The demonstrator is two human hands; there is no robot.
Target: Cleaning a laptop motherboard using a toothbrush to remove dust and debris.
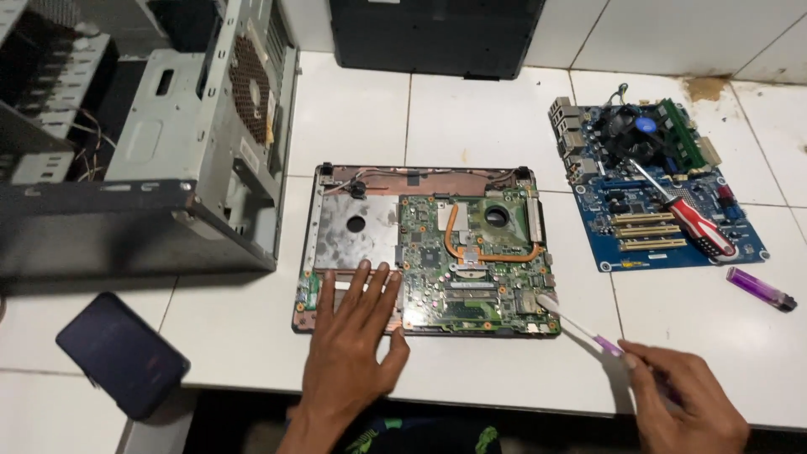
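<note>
An opened laptop base (353,220) lies on the white tiled surface, its green circuit board (471,269) with a copper heat pipe exposed. My left hand (353,345) rests flat on the base's front left edge, fingers spread. My right hand (685,399) at the lower right grips a white and purple toothbrush (580,329). The brush head touches the board's lower right corner.
A blue desktop motherboard (664,189) lies at the right with a red and white screwdriver (689,219) on it. A purple lighter (761,288) lies beside it. An open grey computer case (168,143) stands at the left, a dark phone (122,353) in front.
</note>
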